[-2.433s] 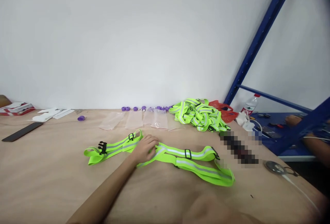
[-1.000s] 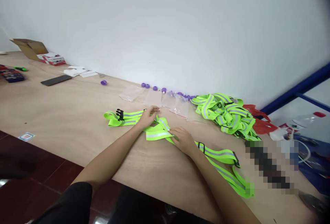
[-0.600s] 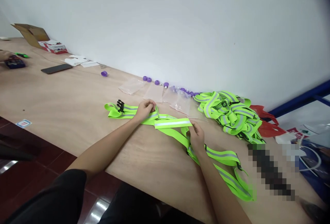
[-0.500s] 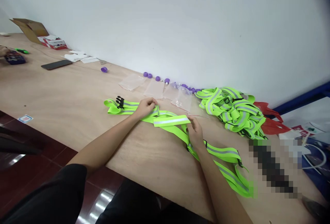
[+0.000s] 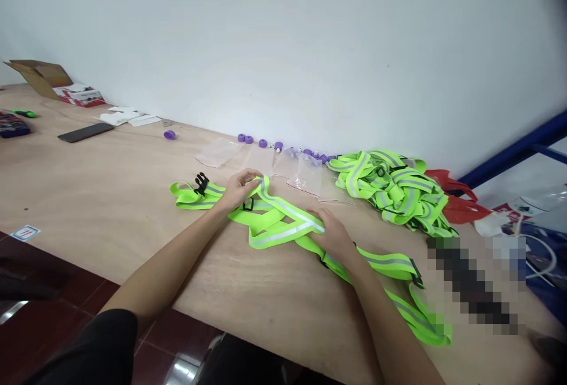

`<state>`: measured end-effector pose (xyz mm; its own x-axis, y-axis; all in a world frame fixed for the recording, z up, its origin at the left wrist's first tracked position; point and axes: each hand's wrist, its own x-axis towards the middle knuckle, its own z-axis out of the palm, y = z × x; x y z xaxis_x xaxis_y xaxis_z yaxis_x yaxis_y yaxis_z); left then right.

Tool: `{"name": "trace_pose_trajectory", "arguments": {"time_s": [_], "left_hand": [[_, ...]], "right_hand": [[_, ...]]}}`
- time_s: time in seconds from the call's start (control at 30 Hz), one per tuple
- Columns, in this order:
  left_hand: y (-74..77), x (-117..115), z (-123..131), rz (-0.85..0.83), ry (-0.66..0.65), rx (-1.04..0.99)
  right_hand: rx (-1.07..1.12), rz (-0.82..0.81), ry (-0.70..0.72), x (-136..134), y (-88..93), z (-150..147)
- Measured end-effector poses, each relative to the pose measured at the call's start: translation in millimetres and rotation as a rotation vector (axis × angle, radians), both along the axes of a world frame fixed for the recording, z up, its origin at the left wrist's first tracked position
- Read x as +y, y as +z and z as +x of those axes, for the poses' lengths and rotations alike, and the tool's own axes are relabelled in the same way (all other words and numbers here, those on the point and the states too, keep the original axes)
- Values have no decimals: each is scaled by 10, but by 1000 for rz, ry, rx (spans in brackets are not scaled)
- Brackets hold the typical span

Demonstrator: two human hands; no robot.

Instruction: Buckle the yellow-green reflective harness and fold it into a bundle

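Note:
A neon-green reflective strap (image 5: 283, 205) with a silver-grey stripe runs between my two hands, part of a strap harness lying on the table. My left hand (image 5: 240, 190) pinches one stretch of it between thumb and fingers. Around a sharp fold in the strap, my right hand (image 5: 333, 232) is closed, its fingertips partly hidden. A black buckle prong (image 5: 201, 183) sticks up left of my left hand. Just below that hand's fingers is a black slider (image 5: 248, 204). Other lengths of the harness (image 5: 390, 264) pass under my right forearm toward the right.
A tangled pile of similar straps (image 5: 394, 190) lies at the back right, beside a red bag (image 5: 460, 208). Clear plastic bags (image 5: 308, 175) and several purple caps (image 5: 263, 143) line the wall. A dark flat object (image 5: 85, 132) and a cardboard box (image 5: 39, 78) are at left.
My left hand has drawn its stretch of strap out into a longer taut band toward my right hand. The folded piece has dropped lower, and the view has shifted slightly.

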<state>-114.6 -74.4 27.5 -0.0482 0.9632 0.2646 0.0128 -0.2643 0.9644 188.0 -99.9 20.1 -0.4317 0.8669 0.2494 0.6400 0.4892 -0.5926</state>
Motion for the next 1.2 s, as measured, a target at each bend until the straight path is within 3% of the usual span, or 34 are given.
{"name": "trace_pose_trajectory", "arguments": {"time_s": [0.13, 0.33, 0.57, 0.73, 0.87, 1.03, 1.2], "left_hand": [[38, 30, -23, -5, -1, -215], [2, 43, 11, -12, 32, -232], [-92, 68, 84, 5, 200, -231], [-33, 69, 27, 55, 316, -258], [176, 25, -17, 99, 300, -267], [623, -68, -10, 170, 106, -294], [1034, -97, 7, 334, 50, -236]], "right_hand": [[21, 115, -196, 29, 10, 91], [138, 271, -456, -50, 98, 51], [81, 197, -449, -60, 115, 45], [-54, 219, -471, -20, 136, 122], [-127, 253, -453, -5, 141, 149], [-96, 274, -429, 3, 106, 149], [21, 300, -426, -7, 94, 169]]}}
